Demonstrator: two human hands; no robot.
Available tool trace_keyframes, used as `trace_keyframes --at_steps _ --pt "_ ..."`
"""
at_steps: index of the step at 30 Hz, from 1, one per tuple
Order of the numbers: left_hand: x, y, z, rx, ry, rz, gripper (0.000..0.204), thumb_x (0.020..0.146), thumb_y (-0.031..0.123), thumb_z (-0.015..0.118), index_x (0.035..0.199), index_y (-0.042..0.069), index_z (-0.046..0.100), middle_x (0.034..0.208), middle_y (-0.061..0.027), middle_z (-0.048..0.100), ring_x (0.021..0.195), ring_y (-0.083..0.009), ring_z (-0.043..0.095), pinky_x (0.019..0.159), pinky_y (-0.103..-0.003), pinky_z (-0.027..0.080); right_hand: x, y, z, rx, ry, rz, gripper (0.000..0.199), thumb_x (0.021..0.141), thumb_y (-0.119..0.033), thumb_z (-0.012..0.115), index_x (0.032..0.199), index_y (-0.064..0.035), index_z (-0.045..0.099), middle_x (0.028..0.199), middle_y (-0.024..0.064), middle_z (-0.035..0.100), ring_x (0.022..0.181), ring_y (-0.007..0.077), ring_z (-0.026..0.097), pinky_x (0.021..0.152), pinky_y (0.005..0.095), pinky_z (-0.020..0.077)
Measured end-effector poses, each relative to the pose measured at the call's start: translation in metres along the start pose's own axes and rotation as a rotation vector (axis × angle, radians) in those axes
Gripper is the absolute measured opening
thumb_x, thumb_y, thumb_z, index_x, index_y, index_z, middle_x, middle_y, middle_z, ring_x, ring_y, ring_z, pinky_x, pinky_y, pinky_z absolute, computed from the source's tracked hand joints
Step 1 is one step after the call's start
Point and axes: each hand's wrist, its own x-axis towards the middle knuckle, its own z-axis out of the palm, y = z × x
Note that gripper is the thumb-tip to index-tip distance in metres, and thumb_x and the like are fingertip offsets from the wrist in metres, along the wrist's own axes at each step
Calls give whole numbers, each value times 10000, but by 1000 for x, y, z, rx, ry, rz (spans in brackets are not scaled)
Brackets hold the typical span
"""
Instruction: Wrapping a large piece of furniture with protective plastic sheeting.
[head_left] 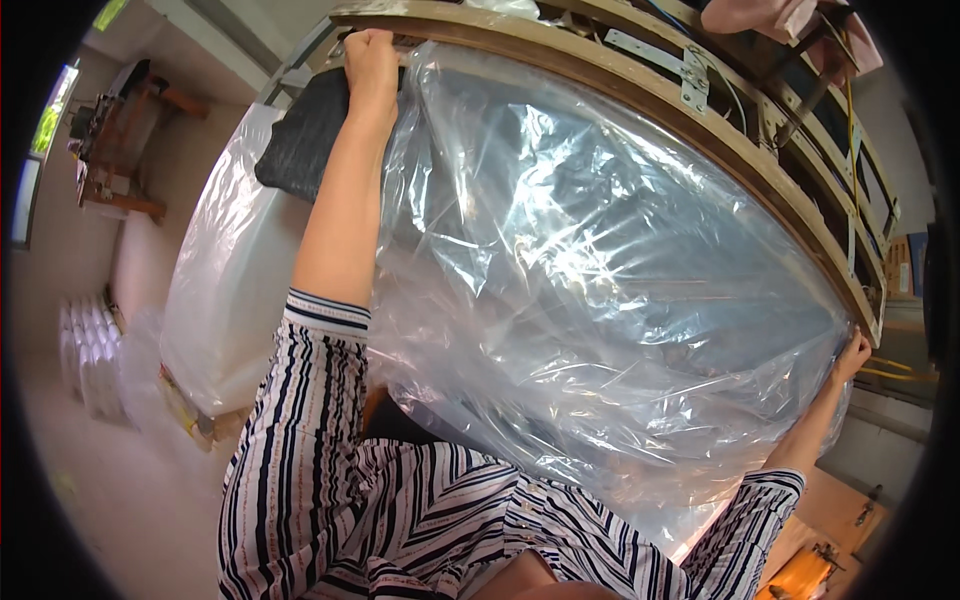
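Observation:
A large clear plastic sheet (pixel 600 240), glossy and wrinkled, spreads in front of me. It hangs along a wooden frame (pixel 740 150) fitted with metal brackets (pixel 690 80). At the frame's far left end, my left hand (pixel 372 70) is closed on the plastic's upper edge, its fingertips partly hidden. My right hand (pixel 852 358) pinches the sheet's right corner, just below the frame's right end. Between the two hands the sheet is drawn out, with loose folds sagging toward my body. A black padded piece (pixel 305 140) lies behind my left forearm.
Beside my left arm stands a bulky item wrapped in whitish plastic (pixel 225 290). White wrapped rolls (pixel 92 350) sit on the floor at the left, with a wooden bench (pixel 125 145) farther back. Pink cloth (pixel 790 30) hangs at the upper right. An orange object (pixel 805 572) lies lower right.

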Motion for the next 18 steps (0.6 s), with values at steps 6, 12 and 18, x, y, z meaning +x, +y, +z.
trace_keyframes --at_steps 6,12,18 --pt "-39 15 31 895 -323 261 472 884 429 456 1055 14 599 1082 -174 591 1043 -309 535 900 -384 383 -16 -29 -23 -179 -304 23 382 834 -292 557 1047 15 635 1030 192 636 941 256 584 810 362 437" --pt "24 12 -82 499 -356 292 349 903 293 500 1052 -8 596 979 -64 591 932 -145 514 846 -271 394 -88 -146 -55 -817 -590 -320 346 819 -421 560 874 -81 594 888 99 610 865 272 569 684 373 433" --pt "212 -11 -282 1041 -157 332 398 893 339 503 1087 5 597 971 -131 648 891 -246 601 803 -346 457 -171 -293 -17 348 -1088 16 163 879 -214 525 791 -80 496 686 -71 367 642 46 342 555 217 315"
